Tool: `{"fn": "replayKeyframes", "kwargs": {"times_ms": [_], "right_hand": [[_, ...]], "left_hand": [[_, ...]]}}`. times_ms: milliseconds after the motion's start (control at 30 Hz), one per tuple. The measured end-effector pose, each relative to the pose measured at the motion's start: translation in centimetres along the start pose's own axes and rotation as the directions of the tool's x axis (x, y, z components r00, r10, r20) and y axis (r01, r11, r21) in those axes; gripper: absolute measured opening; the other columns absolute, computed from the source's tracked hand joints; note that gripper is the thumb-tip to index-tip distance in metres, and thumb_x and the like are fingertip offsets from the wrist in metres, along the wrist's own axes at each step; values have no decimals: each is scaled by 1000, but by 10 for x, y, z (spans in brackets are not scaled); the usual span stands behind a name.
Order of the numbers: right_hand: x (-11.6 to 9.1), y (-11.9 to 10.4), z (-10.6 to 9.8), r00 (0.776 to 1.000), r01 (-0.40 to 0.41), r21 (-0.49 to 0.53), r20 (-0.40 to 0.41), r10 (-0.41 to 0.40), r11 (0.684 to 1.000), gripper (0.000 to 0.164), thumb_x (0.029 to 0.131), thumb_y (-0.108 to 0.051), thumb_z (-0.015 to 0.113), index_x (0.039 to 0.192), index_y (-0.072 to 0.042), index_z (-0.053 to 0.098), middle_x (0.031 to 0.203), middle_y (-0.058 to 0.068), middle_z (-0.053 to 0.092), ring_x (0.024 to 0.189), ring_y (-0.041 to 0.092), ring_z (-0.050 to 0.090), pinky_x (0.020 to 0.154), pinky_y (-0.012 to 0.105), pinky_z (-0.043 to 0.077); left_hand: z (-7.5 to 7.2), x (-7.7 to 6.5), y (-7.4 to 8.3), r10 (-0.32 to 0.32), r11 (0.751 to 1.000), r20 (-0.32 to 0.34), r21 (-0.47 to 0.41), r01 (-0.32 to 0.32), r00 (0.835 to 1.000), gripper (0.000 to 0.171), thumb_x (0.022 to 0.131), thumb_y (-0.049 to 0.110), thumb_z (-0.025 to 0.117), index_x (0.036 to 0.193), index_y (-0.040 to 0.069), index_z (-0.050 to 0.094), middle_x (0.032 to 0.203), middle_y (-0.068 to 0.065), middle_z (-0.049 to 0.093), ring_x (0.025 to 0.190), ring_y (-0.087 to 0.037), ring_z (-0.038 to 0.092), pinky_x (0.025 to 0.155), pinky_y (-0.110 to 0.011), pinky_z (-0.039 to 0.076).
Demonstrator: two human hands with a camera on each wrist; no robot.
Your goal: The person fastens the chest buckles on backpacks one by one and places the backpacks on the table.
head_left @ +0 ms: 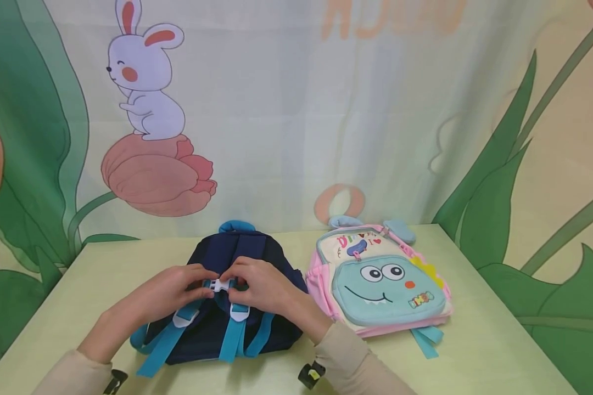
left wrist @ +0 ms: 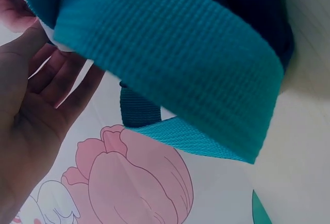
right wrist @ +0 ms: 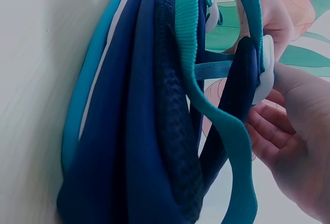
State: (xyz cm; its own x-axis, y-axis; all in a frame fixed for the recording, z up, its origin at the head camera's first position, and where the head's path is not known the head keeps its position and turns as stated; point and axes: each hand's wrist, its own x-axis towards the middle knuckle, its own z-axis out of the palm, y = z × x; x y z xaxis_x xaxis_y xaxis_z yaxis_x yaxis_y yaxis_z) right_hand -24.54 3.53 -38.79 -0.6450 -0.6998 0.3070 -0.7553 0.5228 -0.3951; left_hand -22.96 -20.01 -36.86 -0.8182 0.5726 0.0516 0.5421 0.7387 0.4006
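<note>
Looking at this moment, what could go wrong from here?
1. The left hand and right hand pinch a small white buckle, so it might slip or nip a fingertip.
2. Loose turquoise straps hang down the navy backpack just below the hands; one could snag or get in the way.
3. The dinosaur backpack lies close beside it, near the right sleeve, so a sudden tug might bump it.

Beige sleeves [head_left: 350, 356], black wrist devices [head_left: 310, 375]
</note>
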Motion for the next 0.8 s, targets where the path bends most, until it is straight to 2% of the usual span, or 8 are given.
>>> {"fn": "replayKeyframes", "kwargs": {"times_ms": [133,367,800], "right_hand": [[1,0,3,1000,13,6,-3,-13,1000,24,92,-18,67,115,-14,73,103,-4,64,79,3,55,65,7,42],[2,-2,0,1000,17,4,-3,-17,1000,24,93,-16,67,116,-12,72,107,-2,65,81,4,55,66,6,42],[0,0,1,1000,15,28,-27,-14,1000,25,94,-17,67,119,-11,71,113,0,66,84,5,56,72,6,44]], "left_hand": [[2,-2,-1,8,1000,-17,4,-8,1000,41,93,30,68,128,9,66,87,11,61,76,-4,51,67,-20,48],[1,-4,-2,15,1000,-47,-20,-16,999,47,93,31,67,134,8,61,105,5,69,82,-5,56,72,-20,53],[9,0,-2,24,995,-123,-88,-35,992,52,90,31,71,135,6,61,102,4,72,84,-5,60,74,-20,54]]}}
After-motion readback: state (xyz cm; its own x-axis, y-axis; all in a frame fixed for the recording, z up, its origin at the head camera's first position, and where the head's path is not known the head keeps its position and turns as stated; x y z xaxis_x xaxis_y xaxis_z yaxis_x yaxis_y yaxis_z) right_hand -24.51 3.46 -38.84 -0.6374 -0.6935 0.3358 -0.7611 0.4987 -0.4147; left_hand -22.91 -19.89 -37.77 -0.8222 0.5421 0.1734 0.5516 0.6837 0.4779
